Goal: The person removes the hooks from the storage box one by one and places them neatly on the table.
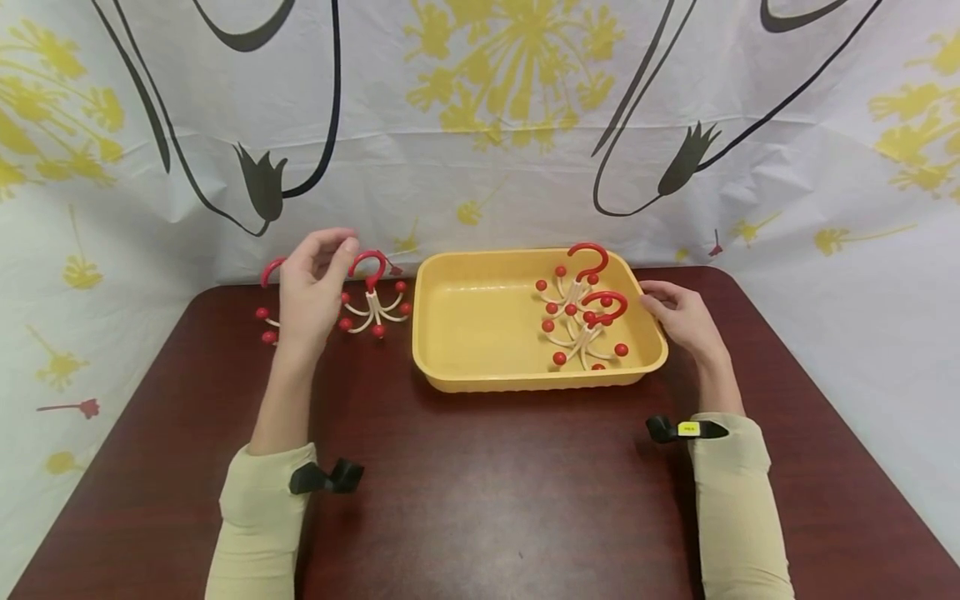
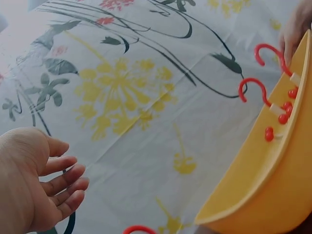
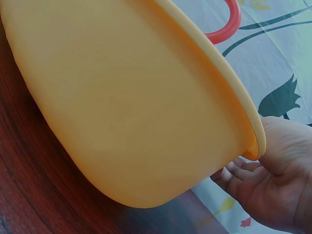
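Note:
My left hand (image 1: 311, 283) is raised over the table's left side, with fingers loosely bent and nothing between them in the left wrist view. Just to its right stands a hook hanger (image 1: 372, 304), with a red hook on top and cream arms tipped by red balls. Another hook hanger (image 1: 272, 271) is partly hidden behind that hand. My right hand (image 1: 686, 317) grips the right rim of a yellow tray (image 1: 480, 382); its fingers show below the rim in the right wrist view. Inside the tray's right half stand two hook hangers (image 1: 587, 335), close together.
The dark reddish-brown table (image 1: 487, 483) carries the tray near its back edge. Behind and along the sides hangs a white cloth (image 1: 495, 192) printed with yellow and dark flowers. Black wrist straps (image 1: 326, 477) sit over both beige sleeves.

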Action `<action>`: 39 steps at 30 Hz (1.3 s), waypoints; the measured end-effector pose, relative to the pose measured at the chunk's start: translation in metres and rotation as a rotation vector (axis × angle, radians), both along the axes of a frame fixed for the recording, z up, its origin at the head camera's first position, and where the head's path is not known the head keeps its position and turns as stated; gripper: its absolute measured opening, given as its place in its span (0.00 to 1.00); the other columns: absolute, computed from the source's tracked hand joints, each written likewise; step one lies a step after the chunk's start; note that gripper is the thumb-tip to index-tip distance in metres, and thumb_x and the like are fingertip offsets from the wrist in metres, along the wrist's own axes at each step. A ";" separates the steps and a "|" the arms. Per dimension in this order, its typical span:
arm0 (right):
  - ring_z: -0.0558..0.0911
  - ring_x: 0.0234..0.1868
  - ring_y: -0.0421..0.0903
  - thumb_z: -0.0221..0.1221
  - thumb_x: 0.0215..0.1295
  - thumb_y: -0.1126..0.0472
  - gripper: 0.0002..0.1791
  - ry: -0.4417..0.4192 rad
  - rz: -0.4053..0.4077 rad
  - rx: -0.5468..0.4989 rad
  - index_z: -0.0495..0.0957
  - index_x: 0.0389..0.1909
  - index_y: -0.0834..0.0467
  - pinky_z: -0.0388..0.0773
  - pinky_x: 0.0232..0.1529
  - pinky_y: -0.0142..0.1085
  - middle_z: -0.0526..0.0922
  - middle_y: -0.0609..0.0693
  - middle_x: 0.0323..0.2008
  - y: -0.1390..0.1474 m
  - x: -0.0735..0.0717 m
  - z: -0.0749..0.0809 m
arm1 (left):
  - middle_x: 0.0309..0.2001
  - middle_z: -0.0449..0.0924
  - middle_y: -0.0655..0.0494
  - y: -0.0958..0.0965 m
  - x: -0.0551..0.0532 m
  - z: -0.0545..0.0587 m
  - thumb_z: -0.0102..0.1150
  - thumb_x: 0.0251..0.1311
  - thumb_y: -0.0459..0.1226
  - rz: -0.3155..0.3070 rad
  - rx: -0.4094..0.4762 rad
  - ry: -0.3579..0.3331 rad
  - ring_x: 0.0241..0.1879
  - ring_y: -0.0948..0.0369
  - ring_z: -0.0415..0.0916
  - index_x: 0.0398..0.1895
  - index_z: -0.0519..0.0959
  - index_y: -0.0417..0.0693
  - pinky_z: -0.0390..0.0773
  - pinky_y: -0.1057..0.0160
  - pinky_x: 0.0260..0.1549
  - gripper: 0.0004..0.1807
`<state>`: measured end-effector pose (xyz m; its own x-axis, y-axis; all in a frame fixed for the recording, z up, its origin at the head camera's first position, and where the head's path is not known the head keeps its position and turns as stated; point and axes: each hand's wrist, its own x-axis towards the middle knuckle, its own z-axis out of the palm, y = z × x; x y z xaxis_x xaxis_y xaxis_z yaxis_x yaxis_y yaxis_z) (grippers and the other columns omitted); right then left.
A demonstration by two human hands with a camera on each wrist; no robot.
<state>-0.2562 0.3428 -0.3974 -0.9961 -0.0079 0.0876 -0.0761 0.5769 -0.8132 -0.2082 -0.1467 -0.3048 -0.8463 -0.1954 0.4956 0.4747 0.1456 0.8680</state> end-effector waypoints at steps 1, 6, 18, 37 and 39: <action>0.80 0.40 0.32 0.54 0.78 0.54 0.26 -0.001 -0.001 0.001 0.71 0.67 0.67 0.78 0.37 0.22 0.78 0.69 0.54 0.000 0.000 0.000 | 0.42 0.82 0.53 0.003 0.000 0.000 0.60 0.71 0.34 -0.011 -0.001 0.000 0.42 0.62 0.76 0.52 0.80 0.30 0.74 0.67 0.46 0.15; 0.81 0.41 0.35 0.54 0.77 0.54 0.26 -0.009 -0.011 0.007 0.71 0.68 0.66 0.78 0.37 0.21 0.78 0.68 0.55 0.000 -0.001 -0.001 | 0.47 0.82 0.44 0.019 -0.002 -0.002 0.59 0.72 0.36 -0.061 -0.047 -0.016 0.43 0.60 0.77 0.54 0.80 0.32 0.75 0.67 0.47 0.16; 0.81 0.42 0.39 0.54 0.77 0.53 0.26 -0.009 -0.021 0.032 0.72 0.67 0.65 0.78 0.36 0.21 0.79 0.67 0.53 -0.001 0.000 0.001 | 0.48 0.82 0.42 0.063 -0.008 -0.010 0.59 0.71 0.36 -0.164 -0.078 -0.045 0.45 0.58 0.78 0.53 0.80 0.33 0.76 0.64 0.47 0.15; 0.81 0.41 0.39 0.55 0.77 0.53 0.26 -0.015 -0.025 0.023 0.72 0.67 0.66 0.78 0.36 0.22 0.79 0.67 0.53 -0.002 -0.001 0.002 | 0.46 0.83 0.45 0.138 -0.019 -0.041 0.58 0.71 0.37 -0.340 -0.146 -0.100 0.46 0.54 0.79 0.54 0.80 0.35 0.77 0.59 0.47 0.15; 0.81 0.40 0.39 0.55 0.77 0.53 0.26 -0.011 -0.023 0.023 0.72 0.66 0.66 0.78 0.36 0.22 0.79 0.67 0.52 -0.001 -0.001 0.003 | 0.46 0.83 0.46 0.145 -0.020 -0.045 0.59 0.71 0.37 -0.351 -0.150 -0.113 0.45 0.55 0.79 0.53 0.80 0.36 0.76 0.59 0.47 0.14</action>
